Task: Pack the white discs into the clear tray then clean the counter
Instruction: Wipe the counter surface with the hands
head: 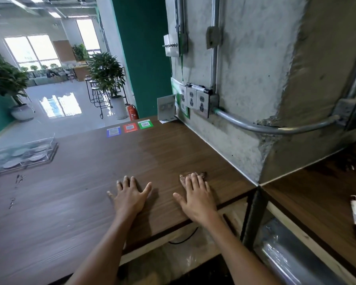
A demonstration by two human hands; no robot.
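Observation:
The clear tray [24, 154] sits on the far left of the dark wooden counter [80, 182], and several white discs [19, 152] lie inside it. My left hand [130, 195] lies flat on the counter with its fingers spread. To its right, my right hand [195, 195] also lies flat, and its fingertips press on a small brown cloth [193, 174] that mostly hides under them. Neither hand grips anything.
A concrete pillar [245, 99] with wall sockets [195, 98] and a metal conduit [275, 128] bounds the counter on the right. Blue, red and green stickers [130, 127] and a small card stand [166, 108] sit at the far edge. Some specks [19, 179] mark the counter's left part.

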